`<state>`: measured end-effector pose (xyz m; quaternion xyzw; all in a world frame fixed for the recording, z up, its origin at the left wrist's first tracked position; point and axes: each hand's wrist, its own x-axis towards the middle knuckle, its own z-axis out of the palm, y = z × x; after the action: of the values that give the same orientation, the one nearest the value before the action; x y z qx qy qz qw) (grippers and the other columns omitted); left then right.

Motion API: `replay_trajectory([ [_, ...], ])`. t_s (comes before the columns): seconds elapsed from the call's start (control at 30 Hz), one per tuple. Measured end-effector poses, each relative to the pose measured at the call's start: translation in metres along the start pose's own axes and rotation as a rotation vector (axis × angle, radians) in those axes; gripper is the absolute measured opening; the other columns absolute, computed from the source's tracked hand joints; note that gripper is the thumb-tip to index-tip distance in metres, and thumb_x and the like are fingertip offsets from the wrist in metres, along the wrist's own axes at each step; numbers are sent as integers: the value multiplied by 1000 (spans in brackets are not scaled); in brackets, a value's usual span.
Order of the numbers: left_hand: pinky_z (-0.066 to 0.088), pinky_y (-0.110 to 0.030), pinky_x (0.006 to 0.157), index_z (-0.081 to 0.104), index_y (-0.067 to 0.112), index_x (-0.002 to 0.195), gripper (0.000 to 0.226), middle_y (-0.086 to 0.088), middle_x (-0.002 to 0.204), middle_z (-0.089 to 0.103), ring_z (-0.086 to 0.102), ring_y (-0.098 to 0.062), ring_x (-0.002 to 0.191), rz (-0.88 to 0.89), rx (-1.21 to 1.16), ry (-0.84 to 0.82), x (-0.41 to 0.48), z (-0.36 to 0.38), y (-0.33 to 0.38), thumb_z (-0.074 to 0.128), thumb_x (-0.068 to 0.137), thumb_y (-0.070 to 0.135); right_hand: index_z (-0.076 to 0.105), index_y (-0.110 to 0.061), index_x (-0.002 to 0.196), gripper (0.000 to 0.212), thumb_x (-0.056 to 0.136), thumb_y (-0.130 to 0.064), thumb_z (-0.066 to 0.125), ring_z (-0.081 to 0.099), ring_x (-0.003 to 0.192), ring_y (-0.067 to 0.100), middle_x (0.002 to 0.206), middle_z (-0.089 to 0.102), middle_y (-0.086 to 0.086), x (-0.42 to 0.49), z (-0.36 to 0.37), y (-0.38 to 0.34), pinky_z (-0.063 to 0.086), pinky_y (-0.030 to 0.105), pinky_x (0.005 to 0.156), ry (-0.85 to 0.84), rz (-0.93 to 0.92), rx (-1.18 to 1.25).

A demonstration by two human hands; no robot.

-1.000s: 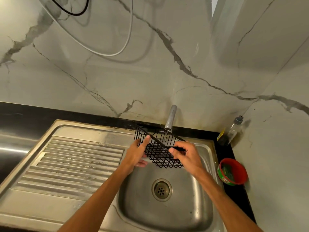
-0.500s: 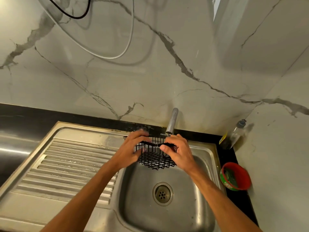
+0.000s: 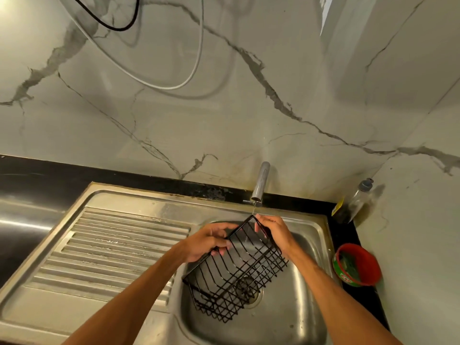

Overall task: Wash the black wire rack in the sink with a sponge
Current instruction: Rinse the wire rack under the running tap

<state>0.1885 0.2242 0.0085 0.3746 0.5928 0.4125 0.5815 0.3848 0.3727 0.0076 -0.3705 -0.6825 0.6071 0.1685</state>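
Observation:
The black wire rack (image 3: 236, 272) hangs tilted over the steel sink basin (image 3: 298, 307), its open side facing me and its far corner just under the tap (image 3: 260, 183). A thin stream of water falls from the tap onto that corner. My left hand (image 3: 209, 241) grips the rack's left rim. My right hand (image 3: 272, 231) grips the rim at the far right corner. The rack partly hides the drain. No sponge is plainly visible; something green lies in the red bowl (image 3: 358, 265).
The ribbed steel drainboard (image 3: 107, 247) stretches left of the basin. A clear bottle (image 3: 356, 202) stands in the right back corner on the black counter, with the red bowl in front of it. Marble wall rises right behind the tap; cables hang above.
The rack has swung from a flat, edge-on hold under the tap to a lengthwise tilt, its near end now lower over the drain. Both hands shifted along its rim and came lower.

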Motion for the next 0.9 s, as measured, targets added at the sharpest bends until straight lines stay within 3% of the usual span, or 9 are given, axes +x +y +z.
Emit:
replay_trajectory([
  [0.13,33,-17,48,67,18,128,28,-1,80,66,46,-6,58,-60,-144,87,14,7,-7,60,101,16,71,-3,91,41,99,-38,52,53,70,15,74,62,3,23,-5,3,44,30,72,-2,90,1],
  [0.27,30,-12,41,77,13,107,16,1,66,60,42,-4,51,-27,-240,449,25,23,-9,64,99,18,68,-15,105,30,104,-30,42,65,98,19,105,68,8,42,7,-6,51,34,91,42,69,-62],
  [0.4,28,-14,36,76,12,105,17,-1,64,59,39,-4,44,-56,-462,580,30,20,-19,60,101,17,53,-31,137,41,105,-43,30,54,112,4,128,56,-9,27,42,3,46,22,89,165,-75,-223],
  [0.53,21,-16,35,76,15,108,19,1,59,55,35,-8,48,-128,-593,577,31,16,-30,58,103,21,27,-39,152,49,104,-48,29,27,142,2,157,27,-14,21,61,13,31,26,112,244,-303,-430],
  [0.6,24,-16,37,75,16,109,19,0,60,57,40,-9,51,-151,-629,555,30,21,-33,57,104,22,33,-43,147,42,106,-43,30,36,139,7,154,35,-8,22,62,11,36,26,109,296,-299,-424],
  [0.67,26,-17,39,73,15,114,21,-1,62,57,42,-8,49,-149,-677,524,31,25,-35,56,104,22,43,-35,142,38,106,-40,30,43,132,12,145,44,-2,22,68,6,41,32,108,388,-300,-470],
  [0.73,26,-17,39,71,12,118,23,-1,64,55,39,-6,46,-138,-729,485,33,28,-37,54,105,22,46,-34,143,43,105,-44,27,35,135,14,145,41,-1,19,74,6,32,37,114,388,-425,-675],
  [0.8,24,-17,39,69,11,117,23,-2,63,52,35,-5,44,-135,-767,447,34,32,-35,52,105,21,40,-40,147,43,106,-43,25,28,141,13,148,37,0,18,66,11,21,40,119,350,-509,-766],
  [0.9,22,-16,37,67,12,115,20,-2,63,52,33,-5,42,-136,-766,416,34,37,-30,51,106,21,20,-44,153,46,107,-40,26,23,145,10,156,31,-2,13,54,19,14,44,122,343,-419,-710],
])
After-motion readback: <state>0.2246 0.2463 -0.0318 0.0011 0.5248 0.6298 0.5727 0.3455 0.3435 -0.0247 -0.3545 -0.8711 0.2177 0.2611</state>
